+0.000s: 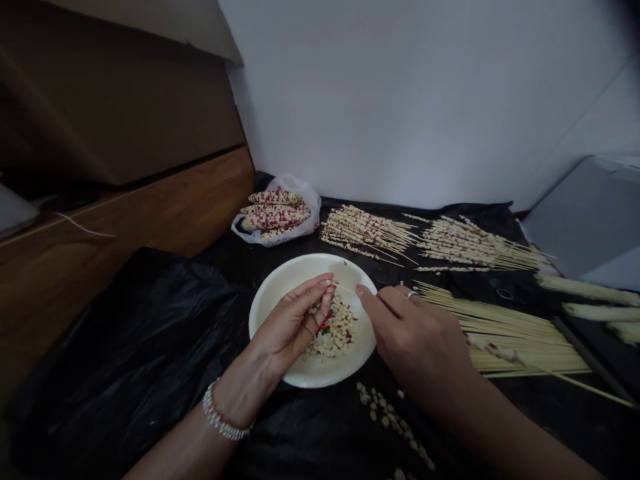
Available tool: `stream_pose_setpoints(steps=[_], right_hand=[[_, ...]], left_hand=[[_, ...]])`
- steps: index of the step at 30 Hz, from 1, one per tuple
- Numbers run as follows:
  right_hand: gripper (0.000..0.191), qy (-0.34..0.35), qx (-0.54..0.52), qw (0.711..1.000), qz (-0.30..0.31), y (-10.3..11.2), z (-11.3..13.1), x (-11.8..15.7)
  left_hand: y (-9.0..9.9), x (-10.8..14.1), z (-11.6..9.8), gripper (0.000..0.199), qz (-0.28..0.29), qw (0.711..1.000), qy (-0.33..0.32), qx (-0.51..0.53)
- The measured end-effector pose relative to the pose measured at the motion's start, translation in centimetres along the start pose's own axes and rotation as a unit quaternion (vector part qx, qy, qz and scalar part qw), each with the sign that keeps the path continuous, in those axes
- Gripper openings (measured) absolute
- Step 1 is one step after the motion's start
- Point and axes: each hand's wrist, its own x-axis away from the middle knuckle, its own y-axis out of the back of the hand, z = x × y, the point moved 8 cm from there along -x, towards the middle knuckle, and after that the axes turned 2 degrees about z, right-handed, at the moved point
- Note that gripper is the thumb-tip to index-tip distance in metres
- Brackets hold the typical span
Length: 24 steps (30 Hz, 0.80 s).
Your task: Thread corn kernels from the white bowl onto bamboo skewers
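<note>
I see the left hand [290,321] pinching a small kernel [329,283], thumb and fingertip pressed together on it. The right hand [420,333] has its thumb and finger clamped on a thin stick [345,288], which runs across to the left fingertips. The stick is up over a white bowl [257,310]. Loose kernels [330,345] lie in the bowl. Behind it, spotted corn cobs [275,217] sit in a plastic bag [313,200]. Right of the bag are two piles of filled sticks [465,245], and lots of bare sticks [530,340] lie near the right hand.
</note>
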Motion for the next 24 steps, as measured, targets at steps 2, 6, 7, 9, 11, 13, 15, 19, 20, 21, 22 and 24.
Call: stream_pose_setpoints(steps=[2,6,7,9,11,13,15,19,20,21,22,24], right_hand=[[0.029,0.003,-0.004,1.0,0.006,-0.11,0.06,-0.01],[0.03,0.004,-0.006,1.0,0.013,-0.29,0.1,-0.02],[0.03,0.002,-0.007,1.0,0.015,-0.32,0.08,-0.02],[0.03,0.002,-0.009,1.0,0.017,-0.36,0.09,-0.04],[0.031,0.003,-0.011,1.0,0.022,-0.38,0.12,-0.06],[0.031,0.003,-0.009,1.0,0.024,-0.36,0.12,-0.09],[0.03,0.004,-0.008,1.0,0.02,-0.3,0.14,-0.09],[0.032,0.006,-0.016,1.0,0.019,-0.39,0.21,0.0],[0.032,0.005,-0.017,1.0,0.022,-0.46,0.23,0.03],[0.032,0.004,-0.017,1.0,0.025,-0.53,0.26,0.05],[0.032,0.004,-0.016,0.999,0.028,-0.58,0.31,0.06],[0.031,0.003,-0.011,1.0,0.026,-0.54,0.41,0.07]], left_hand=[[0.02,0.06,0.13,0.019,-0.001,1.0,0.007,0.003],[0.0,0.06,0.28,0.019,0.004,1.0,0.012,0.001],[0.03,0.05,0.29,0.019,0.003,1.0,0.012,-0.001],[0.07,0.02,0.3,0.02,0.002,1.0,0.013,-0.004],[0.07,0.0,0.32,0.02,0.001,1.0,0.014,-0.005],[0.09,0.0,0.32,0.02,-0.002,1.0,0.014,-0.005],[0.12,0.02,0.31,0.02,-0.006,1.0,0.012,-0.006],[0.11,0.11,0.45,0.019,-0.009,1.0,0.017,-0.005],[0.14,0.14,0.51,0.019,-0.012,1.0,0.019,-0.003],[0.16,0.16,0.55,0.02,-0.014,1.0,0.021,-0.001],[0.18,0.19,0.58,0.02,-0.015,1.0,0.022,0.001],[0.19,0.21,0.63,0.02,-0.017,1.0,0.026,0.005]])
